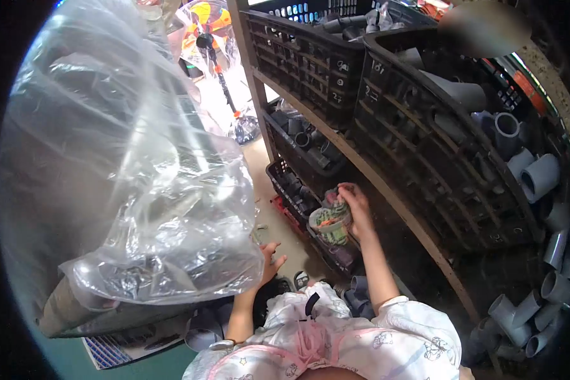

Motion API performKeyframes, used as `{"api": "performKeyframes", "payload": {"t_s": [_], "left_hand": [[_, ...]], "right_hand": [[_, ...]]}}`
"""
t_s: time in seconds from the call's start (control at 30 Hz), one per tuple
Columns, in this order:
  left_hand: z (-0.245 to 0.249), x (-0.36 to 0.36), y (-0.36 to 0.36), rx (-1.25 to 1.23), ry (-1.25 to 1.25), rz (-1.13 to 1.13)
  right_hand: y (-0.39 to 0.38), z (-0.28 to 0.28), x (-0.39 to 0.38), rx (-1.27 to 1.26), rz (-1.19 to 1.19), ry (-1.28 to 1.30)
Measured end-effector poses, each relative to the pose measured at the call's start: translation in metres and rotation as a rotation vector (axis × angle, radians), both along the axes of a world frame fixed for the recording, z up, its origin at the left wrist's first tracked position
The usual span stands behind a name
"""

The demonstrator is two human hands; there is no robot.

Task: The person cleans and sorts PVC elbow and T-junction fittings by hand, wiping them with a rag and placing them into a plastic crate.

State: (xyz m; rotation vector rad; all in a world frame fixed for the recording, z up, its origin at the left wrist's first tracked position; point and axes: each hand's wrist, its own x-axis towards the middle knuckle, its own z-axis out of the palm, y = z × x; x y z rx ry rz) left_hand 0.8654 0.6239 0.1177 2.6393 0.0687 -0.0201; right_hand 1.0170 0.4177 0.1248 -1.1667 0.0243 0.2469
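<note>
My right hand (356, 206) is closed at the upper side of a clear plastic tub (331, 229) with green and orange bits inside. Something green and pinkish bunches up between my fingers and the tub's rim. The tub overlaps the lower black crates in this view. My left hand (271, 261) is lower and to the left, fingers apart and holding nothing. It sits right at the edge of a large bundle wrapped in clear plastic (164, 253), which hides part of the hand.
On the right, a shelf (399, 190) carries black crates (437, 145) of grey pipe fittings. More fittings (519, 320) are piled at the lower right. Lower crates (304, 139) stand beside the narrow floor strip (256, 164). An orange fan (206, 38) in plastic stands at the far end.
</note>
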Motion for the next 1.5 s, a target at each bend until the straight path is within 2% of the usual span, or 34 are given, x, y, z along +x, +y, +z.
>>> {"api": "performKeyframes", "payload": {"t_s": [0.07,0.17,0.33,0.47,0.5,0.6,0.63,0.67,0.73,0.77,0.83,0.87,0.97,1.07,1.1,1.13,1.2,1.27,1.37,1.4,1.43,1.47,1.5], "left_hand": [[0.001,0.002,-0.002,-0.165,0.013,0.051],[0.002,0.009,-0.001,-0.241,-0.063,0.104],[0.010,0.012,-0.006,-0.536,-0.070,0.139],[0.004,0.010,-0.007,-0.621,-0.171,0.107],[0.042,0.015,-0.009,-0.855,-0.010,0.096],[0.018,0.013,0.002,-0.889,0.023,0.128],[0.021,0.010,0.005,-0.811,0.013,0.134],[0.019,0.008,0.006,-0.896,-0.009,0.149],[0.011,0.004,0.009,-1.060,-0.069,0.183],[0.005,0.002,0.010,-1.108,-0.020,0.264],[0.003,0.000,0.007,-1.074,-0.078,0.364],[0.003,0.000,0.007,-1.064,-0.110,0.348],[0.020,0.007,0.009,-1.090,-0.204,0.268],[0.020,0.013,0.024,-1.223,-0.286,0.110],[0.022,0.016,0.027,-1.272,-0.312,0.056],[0.022,0.021,0.023,-1.253,-0.376,0.085],[0.035,0.043,0.003,-1.133,-0.537,0.228],[0.065,0.078,-0.026,-0.921,-0.726,0.444],[0.117,0.124,-0.038,-0.969,-0.847,0.269],[0.131,0.144,-0.040,-0.898,-0.951,0.203],[0.148,0.163,-0.046,-0.988,-0.994,0.127],[0.170,0.183,-0.048,-0.850,-1.163,0.043],[0.191,0.201,-0.049,-0.793,-1.235,-0.009]], "right_hand": [[0.012,-0.002,-0.006,0.010,0.099,0.029],[0.030,0.011,-0.022,0.039,0.295,0.039],[0.051,0.013,-0.033,0.108,0.513,0.087],[0.061,0.021,-0.032,0.129,0.608,0.109],[0.062,0.023,-0.027,0.142,0.620,0.109],[0.066,0.035,-0.017,0.199,0.593,0.116],[0.068,0.042,-0.014,0.220,0.624,0.065],[0.069,0.048,-0.010,0.241,0.655,0.014],[0.071,0.052,0.000,0.073,0.773,-0.133],[0.071,0.057,0.003,-0.031,0.845,-0.228],[0.070,0.053,0.016,-0.301,1.038,-0.484],[0.071,0.053,0.015,-0.280,1.124,-0.427],[0.072,0.056,0.022,-0.484,1.254,-0.622],[0.069,0.053,0.036,-0.310,1.120,-0.318],[0.066,0.069,0.039,-0.325,0.998,-0.199],[0.064,0.068,0.045,-0.234,0.873,-0.179],[0.066,0.081,0.049,-0.177,0.431,0.001],[0.064,0.048,0.068,-0.030,0.167,0.047],[0.067,0.034,0.075,0.089,0.018,-0.061],[0.068,0.028,0.077,0.104,-0.028,-0.109],[0.069,0.028,0.075,0.146,-0.037,-0.070],[0.065,0.006,0.083,0.092,-0.072,-0.053],[0.064,0.016,0.078,0.128,-0.059,0.018]]}}
